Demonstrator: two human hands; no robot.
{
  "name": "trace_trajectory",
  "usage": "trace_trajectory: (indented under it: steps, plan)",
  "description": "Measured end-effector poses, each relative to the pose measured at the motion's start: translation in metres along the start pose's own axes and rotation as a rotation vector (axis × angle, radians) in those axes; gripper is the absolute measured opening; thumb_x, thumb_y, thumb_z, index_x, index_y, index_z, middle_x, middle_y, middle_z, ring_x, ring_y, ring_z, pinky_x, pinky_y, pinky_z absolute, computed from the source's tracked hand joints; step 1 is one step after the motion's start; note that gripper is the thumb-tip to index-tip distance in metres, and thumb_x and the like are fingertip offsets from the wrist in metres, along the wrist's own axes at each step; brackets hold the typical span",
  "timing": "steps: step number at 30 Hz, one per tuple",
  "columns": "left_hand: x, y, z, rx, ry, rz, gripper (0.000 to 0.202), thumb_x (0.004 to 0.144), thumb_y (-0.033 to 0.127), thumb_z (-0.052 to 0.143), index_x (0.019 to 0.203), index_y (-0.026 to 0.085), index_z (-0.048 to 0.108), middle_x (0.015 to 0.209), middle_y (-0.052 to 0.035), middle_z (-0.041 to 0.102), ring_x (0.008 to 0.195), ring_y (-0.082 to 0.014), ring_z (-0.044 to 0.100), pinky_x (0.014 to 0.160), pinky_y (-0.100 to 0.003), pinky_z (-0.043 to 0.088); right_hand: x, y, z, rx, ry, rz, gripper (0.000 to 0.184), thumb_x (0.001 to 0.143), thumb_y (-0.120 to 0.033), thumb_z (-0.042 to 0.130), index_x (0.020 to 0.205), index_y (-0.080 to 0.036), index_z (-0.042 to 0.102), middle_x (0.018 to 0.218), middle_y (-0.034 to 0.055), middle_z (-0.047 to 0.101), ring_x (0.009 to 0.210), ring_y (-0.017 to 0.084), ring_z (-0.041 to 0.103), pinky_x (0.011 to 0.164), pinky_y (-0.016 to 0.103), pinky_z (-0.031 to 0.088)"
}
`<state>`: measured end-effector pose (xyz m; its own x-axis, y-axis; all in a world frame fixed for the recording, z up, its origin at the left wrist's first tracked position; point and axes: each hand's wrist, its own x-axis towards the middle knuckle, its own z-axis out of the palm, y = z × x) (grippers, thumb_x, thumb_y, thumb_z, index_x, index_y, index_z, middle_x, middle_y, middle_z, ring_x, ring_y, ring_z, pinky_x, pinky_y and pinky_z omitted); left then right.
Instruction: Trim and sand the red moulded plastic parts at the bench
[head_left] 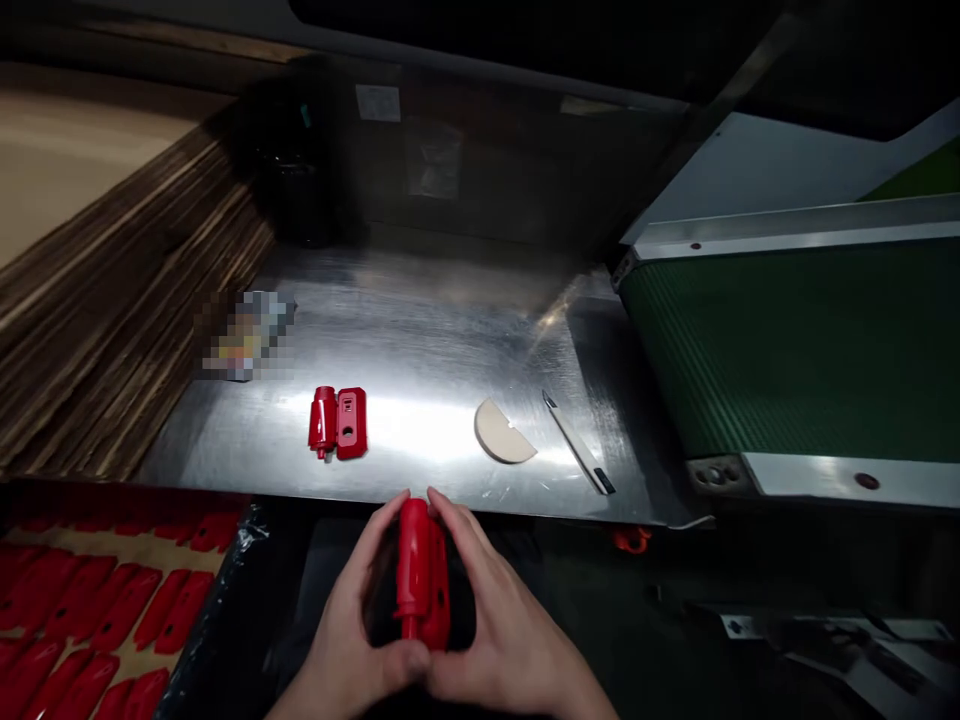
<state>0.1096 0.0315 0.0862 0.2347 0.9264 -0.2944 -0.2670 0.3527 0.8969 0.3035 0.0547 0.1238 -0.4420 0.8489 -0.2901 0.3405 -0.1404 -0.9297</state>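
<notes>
Between my two hands is a glossy red plastic part [414, 565], a cylinder joined to a flatter piece, held just in front of the metal bench edge. My left hand [352, 610] grips its left side, fingertips at the top and thumb near the bottom. On the other side my right hand [499, 620] closes round it in the same way. A similar red part [338, 424] lies on the bench, ahead and to the left. Ahead to the right are a beige half-round pad [502, 434] and a slim craft knife [577, 442].
Stacked cardboard sheets [112, 290] rise along the left of the metal bench [420, 340]. A green conveyor belt [810, 350] borders it on the right. Rows of red parts [97, 600] lie at lower left. A dark container [300, 190] stands at the back.
</notes>
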Motion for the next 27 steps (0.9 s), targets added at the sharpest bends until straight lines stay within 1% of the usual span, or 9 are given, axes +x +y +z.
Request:
trace_trajectory:
  steps: [2, 5, 7, 11, 13, 15, 19, 24, 27]
  plan:
    - [0.000, -0.002, 0.004, 0.018, -0.025, -0.027, 0.127, 0.055, 0.077, 0.095, 0.160, 0.028, 0.043, 0.167, -0.0150, 0.048, 0.154, -0.0428, 0.046, 0.127, -0.048, 0.042, -0.006, 0.001, -0.001, 0.016, -0.044, 0.030, 0.134, 0.059, -0.029, 0.094, 0.172, -0.022, 0.022, 0.174, 0.0169, 0.035, 0.159, 0.037, 0.040, 0.131, 0.052, 0.036]
    - [0.002, 0.001, 0.008, 0.053, -0.080, -0.010, 0.118, 0.059, 0.073, 0.096, 0.156, 0.028, 0.046, 0.159, -0.0169, 0.055, 0.147, -0.0427, 0.053, 0.123, -0.050, 0.047, -0.015, 0.002, -0.010, 0.001, -0.125, 0.102, 0.133, 0.064, -0.042, 0.097, 0.172, -0.029, 0.021, 0.177, 0.0144, 0.032, 0.162, 0.038, 0.035, 0.133, 0.056, 0.031]
    - [0.004, 0.004, 0.009, 0.054, -0.073, 0.007, 0.111, 0.062, 0.070, 0.096, 0.153, 0.028, 0.047, 0.153, -0.0168, 0.059, 0.144, -0.0410, 0.056, 0.122, -0.049, 0.048, -0.021, 0.004, -0.023, 0.008, -0.062, 0.119, 0.117, 0.075, -0.049, 0.093, 0.170, -0.033, 0.027, 0.173, 0.0124, 0.042, 0.159, 0.035, 0.040, 0.132, 0.058, 0.032]
    - [0.005, 0.009, 0.007, -0.002, -0.075, 0.030, 0.108, 0.062, 0.071, 0.096, 0.150, 0.028, 0.051, 0.148, -0.0164, 0.060, 0.143, -0.0415, 0.056, 0.120, -0.051, 0.051, -0.021, 0.014, -0.073, -0.044, 0.488, 0.096, 0.049, 0.097, -0.055, 0.069, 0.138, -0.029, 0.062, 0.131, 0.0103, 0.073, 0.119, 0.029, 0.069, 0.108, 0.049, 0.055]
    - [0.005, 0.008, 0.006, -0.036, -0.095, 0.057, 0.106, 0.063, 0.069, 0.096, 0.151, 0.029, 0.052, 0.146, -0.0159, 0.061, 0.140, -0.0415, 0.058, 0.115, -0.051, 0.057, -0.014, 0.020, -0.104, -0.201, 0.751, 0.125, 0.036, 0.097, -0.057, 0.064, 0.116, -0.027, 0.069, 0.113, 0.0090, 0.075, 0.103, 0.028, 0.071, 0.093, 0.044, 0.058]
    - [0.004, 0.007, 0.006, -0.055, -0.083, 0.075, 0.107, 0.062, 0.069, 0.097, 0.151, 0.030, 0.052, 0.146, -0.0157, 0.060, 0.140, -0.0417, 0.059, 0.114, -0.051, 0.058, -0.005, 0.029, -0.130, -0.367, 0.857, 0.160, 0.034, 0.097, -0.057, 0.059, 0.109, -0.026, 0.067, 0.109, 0.0085, 0.074, 0.100, 0.027, 0.070, 0.089, 0.042, 0.056]
    - [0.003, 0.005, 0.008, -0.034, -0.056, 0.085, 0.111, 0.057, 0.069, 0.099, 0.150, 0.031, 0.053, 0.150, -0.0153, 0.059, 0.142, -0.0419, 0.057, 0.116, -0.050, 0.056, 0.012, 0.045, -0.159, -0.532, 0.761, 0.255, 0.028, 0.089, -0.049, 0.063, 0.103, -0.025, 0.066, 0.107, 0.0075, 0.071, 0.098, 0.028, 0.069, 0.084, 0.042, 0.052]
    - [0.001, -0.001, 0.002, 0.095, -0.155, 0.169, 0.108, 0.065, 0.060, 0.100, 0.156, 0.035, 0.047, 0.159, -0.0144, 0.053, 0.143, -0.0390, 0.058, 0.116, -0.045, 0.056, 0.026, 0.048, -0.169, -0.629, 0.695, 0.333, 0.025, 0.088, -0.044, 0.059, 0.104, -0.025, 0.062, 0.099, 0.0076, 0.070, 0.091, 0.030, 0.067, 0.078, 0.042, 0.045]
    - [-0.004, 0.000, -0.005, 0.189, -0.170, 0.145, 0.112, 0.067, 0.050, 0.101, 0.161, 0.039, 0.041, 0.165, -0.0127, 0.047, 0.148, -0.0394, 0.053, 0.121, -0.048, 0.050, 0.026, 0.045, -0.172, -0.650, 0.704, 0.371, 0.021, 0.091, -0.038, 0.052, 0.103, -0.023, 0.061, 0.101, 0.0121, 0.071, 0.094, 0.033, 0.067, 0.081, 0.045, 0.045]
